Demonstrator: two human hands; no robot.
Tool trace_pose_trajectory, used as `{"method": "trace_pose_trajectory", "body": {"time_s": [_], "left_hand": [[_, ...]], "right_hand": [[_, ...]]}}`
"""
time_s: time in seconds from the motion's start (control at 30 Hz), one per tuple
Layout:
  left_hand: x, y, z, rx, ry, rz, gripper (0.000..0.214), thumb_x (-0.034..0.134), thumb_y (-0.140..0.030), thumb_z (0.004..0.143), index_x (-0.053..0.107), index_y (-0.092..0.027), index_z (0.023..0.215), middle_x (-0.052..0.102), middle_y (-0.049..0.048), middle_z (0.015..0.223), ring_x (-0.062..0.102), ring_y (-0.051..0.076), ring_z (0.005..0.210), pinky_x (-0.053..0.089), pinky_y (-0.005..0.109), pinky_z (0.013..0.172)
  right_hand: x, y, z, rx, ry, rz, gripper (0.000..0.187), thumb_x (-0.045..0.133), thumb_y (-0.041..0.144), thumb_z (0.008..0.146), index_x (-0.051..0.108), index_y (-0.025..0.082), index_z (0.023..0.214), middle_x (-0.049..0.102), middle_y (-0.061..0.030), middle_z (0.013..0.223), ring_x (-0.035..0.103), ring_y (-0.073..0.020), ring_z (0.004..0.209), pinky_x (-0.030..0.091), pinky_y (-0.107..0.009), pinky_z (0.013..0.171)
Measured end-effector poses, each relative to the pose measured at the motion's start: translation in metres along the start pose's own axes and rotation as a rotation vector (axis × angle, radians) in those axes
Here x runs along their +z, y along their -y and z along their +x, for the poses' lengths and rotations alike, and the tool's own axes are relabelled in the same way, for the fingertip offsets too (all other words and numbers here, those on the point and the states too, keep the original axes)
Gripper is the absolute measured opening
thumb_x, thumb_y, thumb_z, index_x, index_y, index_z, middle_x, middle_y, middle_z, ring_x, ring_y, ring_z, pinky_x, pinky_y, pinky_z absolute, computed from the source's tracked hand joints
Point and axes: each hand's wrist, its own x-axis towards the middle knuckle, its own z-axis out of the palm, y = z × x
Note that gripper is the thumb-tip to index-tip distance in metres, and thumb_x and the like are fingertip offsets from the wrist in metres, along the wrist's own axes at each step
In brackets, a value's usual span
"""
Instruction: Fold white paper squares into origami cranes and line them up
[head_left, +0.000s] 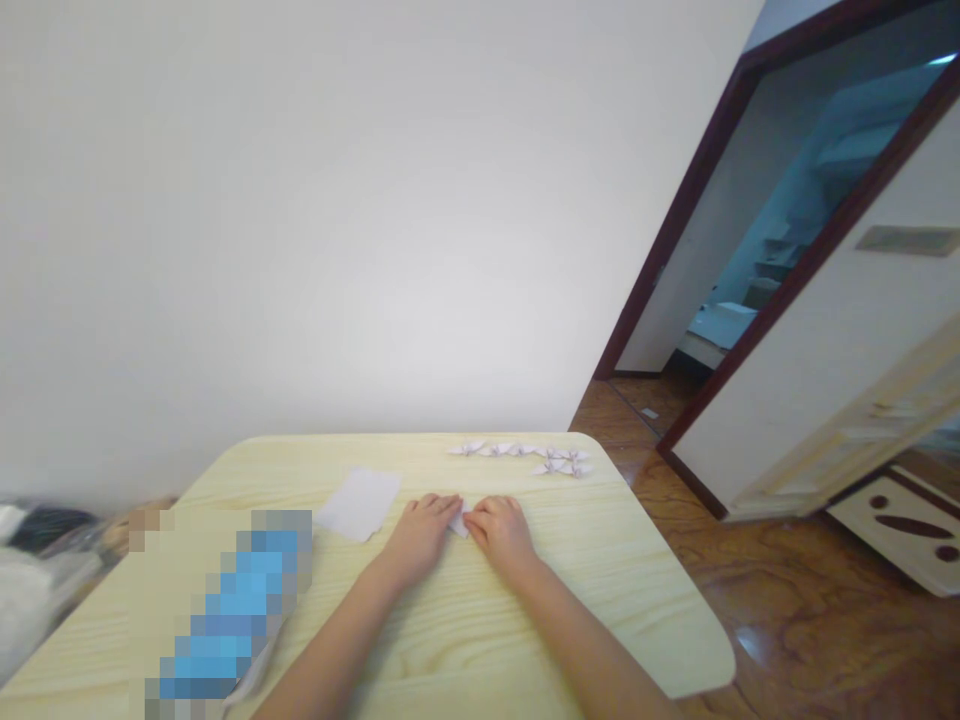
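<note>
A small piece of folded white paper (460, 524) lies on the table between my two hands. My left hand (420, 536) presses it down from the left, its fingers together on the paper's edge. The thumb and fingertips of my right hand (501, 532) pinch the paper's right side. Both hands cover part of it, so its full shape is hidden. To the left of my left hand lies a flat stack of white paper sheets (360, 503). Beyond my right hand, several small folded paper pieces (521, 452) sit in short rows near the back edge.
The pale wood-grain table (600, 590) stands against a white wall (375, 220). A blurred-out blue object (240, 600) is on its left side. Bags and clutter (52, 570) sit past the left edge. A dark-framed doorway (712, 180) and a low cabinet (907, 525) are at right.
</note>
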Motion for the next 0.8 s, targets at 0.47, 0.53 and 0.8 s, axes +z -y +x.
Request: {"method": "trace_pose_trajectory", "body": {"time_s": [0.47, 0.53, 0.8], "left_hand": [[0.007, 0.011, 0.003, 0.105, -0.023, 0.039, 0.042, 0.036, -0.015, 0.082, 0.042, -0.024, 0.124, 0.044, 0.0019, 0.131, 0.040, 0.022, 0.111, 0.030, 0.038, 0.089], [0.006, 0.012, 0.002, 0.105, -0.028, 0.032, 0.042, 0.036, -0.016, 0.083, 0.041, -0.025, 0.124, 0.045, 0.0018, 0.130, 0.040, 0.022, 0.110, 0.030, 0.038, 0.089], [-0.006, 0.005, 0.002, 0.104, 0.017, 0.064, 0.044, 0.036, -0.016, 0.082, 0.041, -0.030, 0.123, 0.044, 0.0019, 0.130, 0.041, 0.022, 0.110, 0.032, 0.041, 0.087]], "right_hand": [[-0.009, 0.005, -0.003, -0.155, 0.095, -0.130, 0.018, 0.047, 0.019, 0.084, 0.060, 0.022, 0.097, 0.061, -0.0022, 0.099, 0.045, -0.0181, 0.094, 0.031, -0.032, 0.081], [-0.011, 0.007, -0.007, -0.182, 0.117, -0.158, 0.024, 0.045, 0.016, 0.084, 0.055, 0.019, 0.105, 0.059, -0.0047, 0.103, 0.044, -0.0193, 0.096, 0.031, -0.033, 0.083], [-0.019, 0.009, -0.017, -0.224, 0.182, -0.225, 0.030, 0.039, 0.009, 0.083, 0.049, 0.014, 0.111, 0.055, -0.0095, 0.111, 0.043, -0.0206, 0.102, 0.026, -0.037, 0.094]]}}
